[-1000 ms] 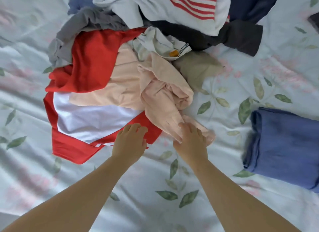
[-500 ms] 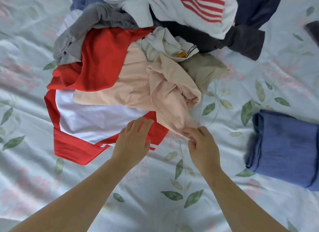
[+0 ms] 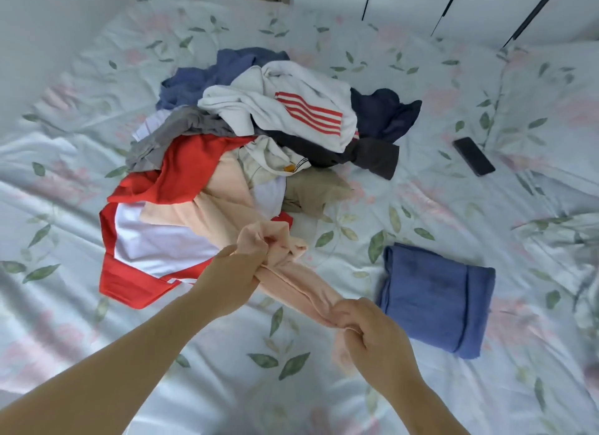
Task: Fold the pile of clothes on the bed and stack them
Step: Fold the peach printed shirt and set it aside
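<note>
A peach garment [image 3: 227,204] trails out of the pile of clothes [image 3: 259,136] at the middle of the bed. My left hand [image 3: 233,279] grips a bunched part of it near the pile's front edge. My right hand [image 3: 372,337] pinches its stretched end nearer to me, so the cloth runs taut between both hands. Under it lies a red and white shirt [image 3: 152,240]. A white top with red stripes [image 3: 291,107] sits on top of the pile. A folded blue garment [image 3: 437,298] lies flat on the sheet to the right.
A black phone [image 3: 474,156] lies on the floral sheet [image 3: 291,386] at the right, beyond the folded blue piece. Grey, navy, dark and beige clothes are tangled in the pile. A wall and cupboard fronts stand behind the bed.
Both hands have taken hold of the peach garment and pulled it out of the pile toward me; the right hand moved down and right. The view has tilted up, showing more bed.
</note>
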`<action>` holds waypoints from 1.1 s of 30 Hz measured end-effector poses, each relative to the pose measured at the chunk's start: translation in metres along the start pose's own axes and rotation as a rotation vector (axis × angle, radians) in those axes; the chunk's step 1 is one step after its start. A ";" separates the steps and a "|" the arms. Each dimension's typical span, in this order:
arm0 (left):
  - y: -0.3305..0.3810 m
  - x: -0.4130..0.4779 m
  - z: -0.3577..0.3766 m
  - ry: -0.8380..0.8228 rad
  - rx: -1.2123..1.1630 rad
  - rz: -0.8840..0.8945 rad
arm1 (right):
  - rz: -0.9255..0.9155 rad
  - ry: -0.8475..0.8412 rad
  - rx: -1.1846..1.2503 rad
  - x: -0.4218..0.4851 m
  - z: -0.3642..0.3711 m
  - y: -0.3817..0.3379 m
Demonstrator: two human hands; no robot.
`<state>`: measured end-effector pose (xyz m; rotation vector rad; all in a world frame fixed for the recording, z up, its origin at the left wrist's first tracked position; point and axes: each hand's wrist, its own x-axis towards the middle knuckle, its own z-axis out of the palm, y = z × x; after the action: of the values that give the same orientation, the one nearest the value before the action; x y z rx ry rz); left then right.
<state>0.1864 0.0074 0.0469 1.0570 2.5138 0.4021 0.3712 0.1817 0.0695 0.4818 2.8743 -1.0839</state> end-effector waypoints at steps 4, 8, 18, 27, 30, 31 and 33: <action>0.030 -0.045 -0.001 -0.116 -0.124 -0.164 | 0.135 -0.203 -0.175 -0.021 -0.017 0.004; 0.055 -0.074 0.010 -0.379 -0.447 -0.328 | 0.144 -0.340 -0.229 -0.043 -0.020 0.011; 0.060 -0.045 0.028 -0.224 -0.692 -0.865 | 0.162 -0.316 -0.112 -0.060 -0.033 0.008; 0.071 -0.015 0.030 -0.244 -0.688 -0.645 | 0.228 -0.429 -0.036 -0.062 -0.053 0.002; 0.076 -0.008 0.024 -0.190 -0.696 -0.602 | 0.294 -0.407 0.010 -0.059 -0.054 0.001; 0.078 -0.005 0.020 -0.157 -0.688 -0.611 | 0.310 -0.399 0.032 -0.058 -0.053 -0.001; 0.076 0.001 0.017 -0.086 -0.725 -0.658 | 0.330 -0.400 0.069 -0.054 -0.052 -0.003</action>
<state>0.2401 0.0617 0.0621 -0.0302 2.1699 0.9232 0.4262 0.1981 0.1179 0.6313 2.3208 -1.0794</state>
